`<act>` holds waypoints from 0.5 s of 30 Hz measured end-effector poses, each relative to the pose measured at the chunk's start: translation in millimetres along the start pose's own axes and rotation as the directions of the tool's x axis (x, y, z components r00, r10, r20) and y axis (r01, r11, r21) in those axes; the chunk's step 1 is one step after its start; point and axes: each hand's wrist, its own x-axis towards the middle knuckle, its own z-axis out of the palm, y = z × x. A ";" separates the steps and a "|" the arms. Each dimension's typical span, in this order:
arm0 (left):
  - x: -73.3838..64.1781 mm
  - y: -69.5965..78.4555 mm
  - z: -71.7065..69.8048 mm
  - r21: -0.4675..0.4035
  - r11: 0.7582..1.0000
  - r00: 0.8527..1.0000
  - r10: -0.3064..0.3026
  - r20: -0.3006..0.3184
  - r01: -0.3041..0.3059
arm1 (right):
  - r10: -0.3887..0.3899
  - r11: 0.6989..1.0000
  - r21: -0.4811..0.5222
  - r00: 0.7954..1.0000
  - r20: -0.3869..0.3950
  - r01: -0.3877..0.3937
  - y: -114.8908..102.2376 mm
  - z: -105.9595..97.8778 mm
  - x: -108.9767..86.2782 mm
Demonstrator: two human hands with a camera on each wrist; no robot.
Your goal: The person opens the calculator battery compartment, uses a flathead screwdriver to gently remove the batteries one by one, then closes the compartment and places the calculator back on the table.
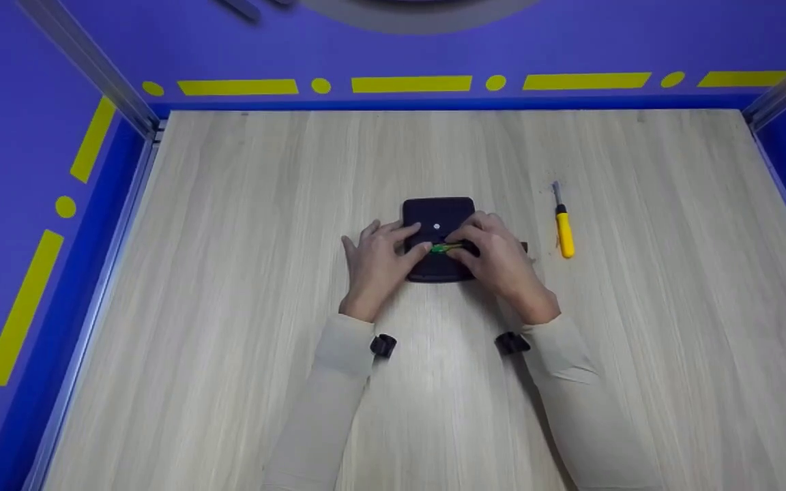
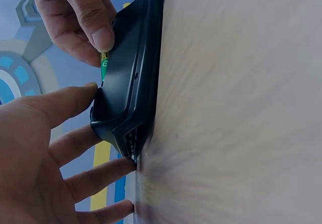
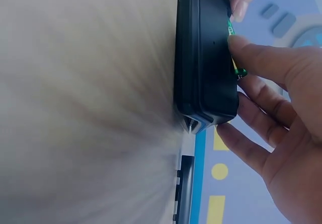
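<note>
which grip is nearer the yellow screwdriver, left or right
The right grip, at the right side of the black device; the left grip is at its left, farther from the yellow screwdriver.

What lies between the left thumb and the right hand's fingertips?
A green battery at the black device, pinched by the right hand; the head view shows it.

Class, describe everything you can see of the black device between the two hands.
The black device looks like smooth, hard plastic, roughly rectangular, with rounded corners and stepped edges. It lies on the wood-grain table, a small round white mark on its upward face. A green-and-yellow battery lies across its middle; how far that is seated is hidden. The left hand touches its left side, while the right hand, at its right, pinches the battery.
</note>
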 end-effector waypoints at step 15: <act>-0.5 0.5 -0.6 -0.016 1.000 1.000 -0.005 0.004 0.005 | -0.003 1.000 0.016 1.000 -0.017 0.003 0.8 2.4 0.1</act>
